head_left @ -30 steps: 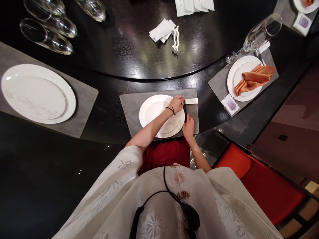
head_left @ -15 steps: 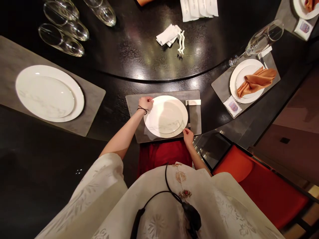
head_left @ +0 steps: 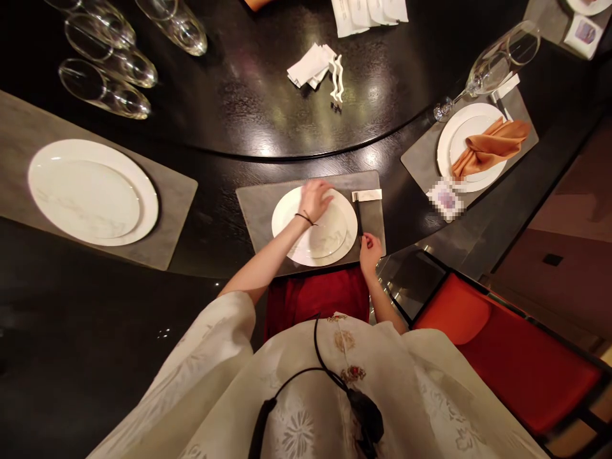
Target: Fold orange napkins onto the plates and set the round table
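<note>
Chopsticks (head_left: 358, 217) lie R of the plates (head_left: 331, 234), far ends on the white rest (head_left: 370, 196), near ends apparently pinched in our R hand (head_left: 371, 254). If we tug or twist, they'd prob. slip off it. Our L hand (head_left: 315, 200), fingers loosely spread, is over the plates (touching? can't tell); a low sweep could skew them on the placemat (head_left: 255, 220).

Left hand (head_left: 315, 199) moved over plate (head_left: 329, 236), right hand (head_left: 371, 254) shifted to chopsticks (head_left: 358, 215)
</note>
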`<state>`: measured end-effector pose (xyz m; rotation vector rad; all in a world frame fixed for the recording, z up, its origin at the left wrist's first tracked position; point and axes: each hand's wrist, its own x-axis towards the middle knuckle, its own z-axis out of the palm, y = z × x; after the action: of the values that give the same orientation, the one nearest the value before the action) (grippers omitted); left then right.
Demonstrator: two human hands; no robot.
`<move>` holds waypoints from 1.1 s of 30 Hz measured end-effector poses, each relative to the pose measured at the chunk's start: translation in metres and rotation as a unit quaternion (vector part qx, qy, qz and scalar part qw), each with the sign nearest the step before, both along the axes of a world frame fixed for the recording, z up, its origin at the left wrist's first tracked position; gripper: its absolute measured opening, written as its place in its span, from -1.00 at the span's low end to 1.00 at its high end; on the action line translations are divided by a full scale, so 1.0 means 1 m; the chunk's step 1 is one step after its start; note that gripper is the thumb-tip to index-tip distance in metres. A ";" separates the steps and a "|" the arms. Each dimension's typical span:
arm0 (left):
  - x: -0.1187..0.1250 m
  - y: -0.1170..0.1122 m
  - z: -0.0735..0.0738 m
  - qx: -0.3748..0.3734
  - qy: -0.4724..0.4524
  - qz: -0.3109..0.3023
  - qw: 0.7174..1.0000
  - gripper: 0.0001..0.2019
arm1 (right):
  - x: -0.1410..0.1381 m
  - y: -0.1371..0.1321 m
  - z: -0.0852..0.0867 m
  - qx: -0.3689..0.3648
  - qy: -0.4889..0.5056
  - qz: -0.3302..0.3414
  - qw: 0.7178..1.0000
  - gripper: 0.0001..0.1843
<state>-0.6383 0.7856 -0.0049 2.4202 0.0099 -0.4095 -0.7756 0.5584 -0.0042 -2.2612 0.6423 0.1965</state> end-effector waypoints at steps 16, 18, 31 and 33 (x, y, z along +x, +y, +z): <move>0.017 -0.085 -0.003 -0.006 0.050 0.019 0.999 -0.73 | 0.086 0.015 -0.039 0.045 0.000 0.012 0.999 -0.69; 0.017 -0.086 -0.002 -0.001 0.053 0.017 0.998 -0.73 | 0.076 0.009 -0.035 0.034 0.005 0.018 0.999 -0.72; 0.022 -0.087 -0.001 0.006 0.062 0.026 0.998 -0.77 | 0.071 0.001 -0.028 0.007 -0.004 0.058 0.998 -0.74; 0.023 -0.085 -0.002 0.008 0.068 0.015 0.998 -0.75 | 0.041 -0.006 -0.019 0.007 -0.015 0.073 0.997 -0.72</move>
<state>-0.6158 0.7007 -0.0066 2.3997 0.1098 -0.5605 -0.7351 0.5522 -0.0237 -2.2945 0.4584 0.2361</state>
